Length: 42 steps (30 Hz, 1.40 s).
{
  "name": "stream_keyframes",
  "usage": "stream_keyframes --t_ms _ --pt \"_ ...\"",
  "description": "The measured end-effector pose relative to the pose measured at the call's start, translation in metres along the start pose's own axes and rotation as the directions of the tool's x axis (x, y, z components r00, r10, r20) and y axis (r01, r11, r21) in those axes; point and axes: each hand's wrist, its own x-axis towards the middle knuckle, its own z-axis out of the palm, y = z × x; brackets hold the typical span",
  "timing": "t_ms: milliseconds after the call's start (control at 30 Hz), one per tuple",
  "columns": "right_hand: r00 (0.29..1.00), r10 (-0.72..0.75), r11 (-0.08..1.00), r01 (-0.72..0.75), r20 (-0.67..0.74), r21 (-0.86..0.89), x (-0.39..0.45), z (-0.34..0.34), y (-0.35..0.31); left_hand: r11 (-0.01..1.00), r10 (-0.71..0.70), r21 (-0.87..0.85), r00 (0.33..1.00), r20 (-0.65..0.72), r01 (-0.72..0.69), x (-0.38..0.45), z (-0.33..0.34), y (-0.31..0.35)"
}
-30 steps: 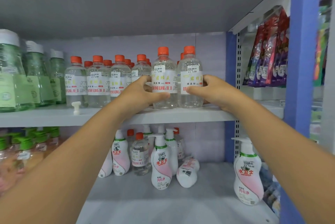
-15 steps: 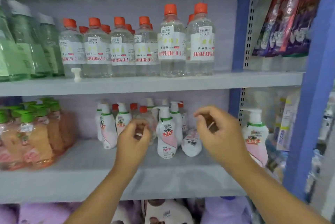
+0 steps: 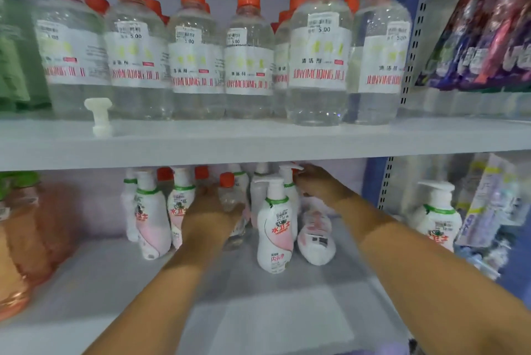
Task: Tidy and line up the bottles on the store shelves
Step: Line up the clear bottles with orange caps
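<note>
Here both hands reach into the lower shelf (image 3: 115, 283). The left hand (image 3: 211, 212) wraps its fingers round a small orange-capped clear bottle (image 3: 230, 196); the right hand (image 3: 316, 182), fingers' state unclear, is just above the toppled pump bottle (image 3: 316, 237), whose long axis points front-to-back.

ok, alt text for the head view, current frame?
Both hands reach into the lower shelf: the left hand grips a small clear orange-capped bottle, the right hand reaches behind a white pump bottle beside a toppled white bottle. Above, clear orange-capped bottles stand in a row.
</note>
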Motion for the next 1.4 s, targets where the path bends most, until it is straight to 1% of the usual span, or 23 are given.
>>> stream_keyframes --t_ms 67,133,167,233,333,367,500,567,633,667,733,833,933,1033,1133,1200,1267,1300,1400 --pt "1.0 -0.011 1.0 0.011 0.011 0.004 0.009 0.008 0.005 0.993 0.072 -0.093 0.997 -0.025 -0.074 -0.006 -0.001 -0.008" --pt "1.0 -0.006 1.0 0.006 -0.003 -0.003 0.013 0.012 0.01 0.956 0.145 -0.25 0.988 -0.053 -0.153 -0.012 0.001 -0.013" --pt "1.0 0.003 1.0 -0.003 -0.023 0.012 0.011 0.012 0.012 0.942 0.165 -0.288 0.984 -0.059 -0.175 -0.015 0.002 -0.014" --pt "0.995 0.019 0.998 -0.013 -0.093 0.063 0.008 0.009 0.018 0.929 0.147 -0.341 0.989 -0.022 -0.146 -0.02 0.006 -0.014" --pt "0.976 0.09 0.986 -0.06 -0.197 0.153 -0.001 -0.003 0.026 0.844 0.101 -0.537 0.982 0.157 -0.001 -0.026 0.012 -0.016" --pt "0.965 0.109 0.984 -0.071 -0.24 0.164 -0.006 -0.009 0.026 0.826 0.097 -0.563 0.979 0.179 0.021 -0.028 0.011 -0.016" --pt "0.895 0.175 0.963 -0.069 -0.41 0.261 -0.028 -0.039 0.022 0.824 0.102 -0.566 0.983 0.154 0.003 -0.035 0.003 -0.014" --pt "0.867 0.164 0.948 -0.007 -0.47 0.318 -0.044 -0.057 0.021 0.829 0.101 -0.559 0.982 0.161 0.007 -0.043 0.0 -0.01" --pt "0.853 0.134 0.908 0.098 -0.504 0.407 -0.065 -0.068 0.019 0.846 0.064 -0.532 0.984 0.164 0.033 -0.051 -0.003 -0.009" --pt "0.85 0.102 0.9 0.144 -0.518 0.412 -0.077 -0.072 0.02 0.852 0.041 -0.521 0.985 0.166 0.052 -0.056 -0.006 -0.007" --pt "0.87 0.035 0.909 0.176 -0.491 0.378 -0.111 -0.075 0.02 0.857 0.007 -0.511 0.988 0.152 0.072 -0.068 -0.011 -0.005" --pt "0.907 -0.035 0.91 0.202 -0.419 0.363 -0.153 -0.072 0.022 0.84 -0.007 -0.539 0.994 0.106 0.063 -0.092 -0.016 0.001" --pt "0.95 -0.088 0.941 0.178 -0.301 0.287 -0.176 -0.05 0.025 0.824 -0.033 -0.562 0.997 0.073 0.069 -0.117 -0.022 0.008" --pt "0.97 -0.125 0.961 0.17 -0.209 0.219 -0.186 -0.028 0.029 0.855 -0.061 -0.514 0.997 0.039 0.072 -0.136 -0.03 0.017" --pt "0.971 -0.195 0.968 0.214 -0.139 0.13 -0.19 -0.012 0.026 0.876 -0.124 -0.466 0.992 0.029 0.123 -0.154 -0.039 0.024" --pt "0.972 -0.234 0.969 0.236 -0.034 0.076 -0.193 -0.007 0.02 0.872 -0.153 -0.465 0.987 0.04 0.154 -0.165 -0.044 0.027" --pt "0.968 -0.236 0.969 0.228 0.084 0.096 -0.196 -0.006 0.02 0.864 -0.164 -0.478 0.986 0.035 0.16 -0.177 -0.05 0.03" --pt "0.967 -0.225 0.971 0.212 0.118 0.113 -0.2 -0.006 0.02 0.862 -0.164 -0.481 0.986 0.028 0.157 -0.183 -0.055 0.034" --pt "0.964 -0.232 0.97 0.22 0.128 0.103 -0.217 -0.01 0.014 0.868 -0.129 -0.481 0.991 0.024 0.125 -0.204 -0.075 0.05"
